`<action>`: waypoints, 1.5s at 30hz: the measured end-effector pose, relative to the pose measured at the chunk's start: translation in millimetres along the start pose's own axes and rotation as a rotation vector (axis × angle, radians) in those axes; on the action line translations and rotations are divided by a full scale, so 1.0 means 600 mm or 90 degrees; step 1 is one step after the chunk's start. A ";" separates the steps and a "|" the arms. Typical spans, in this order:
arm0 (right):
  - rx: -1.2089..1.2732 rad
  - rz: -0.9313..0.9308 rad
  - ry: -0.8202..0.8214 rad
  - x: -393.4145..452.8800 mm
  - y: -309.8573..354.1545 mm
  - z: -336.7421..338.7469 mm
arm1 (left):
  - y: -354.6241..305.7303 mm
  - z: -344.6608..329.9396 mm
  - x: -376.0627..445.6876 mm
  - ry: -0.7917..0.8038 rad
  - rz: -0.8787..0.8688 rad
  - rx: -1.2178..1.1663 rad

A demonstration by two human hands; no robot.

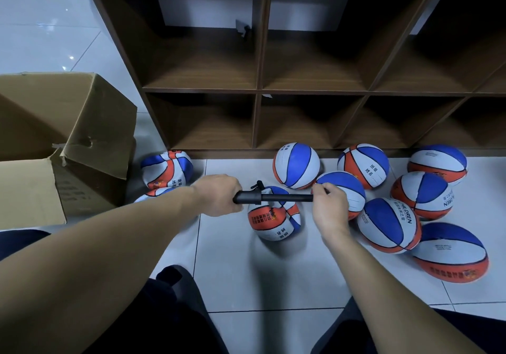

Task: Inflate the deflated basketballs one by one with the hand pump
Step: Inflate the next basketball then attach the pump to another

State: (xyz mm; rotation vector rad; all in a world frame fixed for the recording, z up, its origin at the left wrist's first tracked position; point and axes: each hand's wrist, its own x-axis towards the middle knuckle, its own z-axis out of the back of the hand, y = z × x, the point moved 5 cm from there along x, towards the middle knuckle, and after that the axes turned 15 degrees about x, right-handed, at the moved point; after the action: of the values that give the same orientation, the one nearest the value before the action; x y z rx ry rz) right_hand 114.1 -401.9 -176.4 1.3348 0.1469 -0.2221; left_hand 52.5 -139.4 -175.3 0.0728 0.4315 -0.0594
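I see my left hand (219,196) wrapped around one end of the black pump (273,198), held level. My right hand (330,205) pinches the other end. Just under the pump, between both hands, sits a crumpled ball (273,218) on the floor (227,271). Right of my right hand lie 7 round balls (388,225). Left of my left hand are 2 flat ones (167,170) and a box (54,145). Beyond stands the shelf (301,90).
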 end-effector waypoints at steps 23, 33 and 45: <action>-0.053 0.054 0.086 -0.062 0.004 -0.106 | -0.057 0.019 -0.007 -0.022 -0.006 -0.011; -0.046 0.066 0.110 -0.048 0.011 -0.084 | -0.037 0.017 -0.006 -0.034 -0.016 -0.026; 0.029 0.023 -0.009 -0.012 -0.021 -0.017 | -0.016 0.008 -0.009 -0.018 -0.007 0.032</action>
State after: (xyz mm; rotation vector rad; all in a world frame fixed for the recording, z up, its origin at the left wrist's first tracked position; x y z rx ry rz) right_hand 104.3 -394.0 -189.0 1.3791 0.1060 -0.2046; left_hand 49.0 -148.9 -169.0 0.1182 0.4019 -0.0824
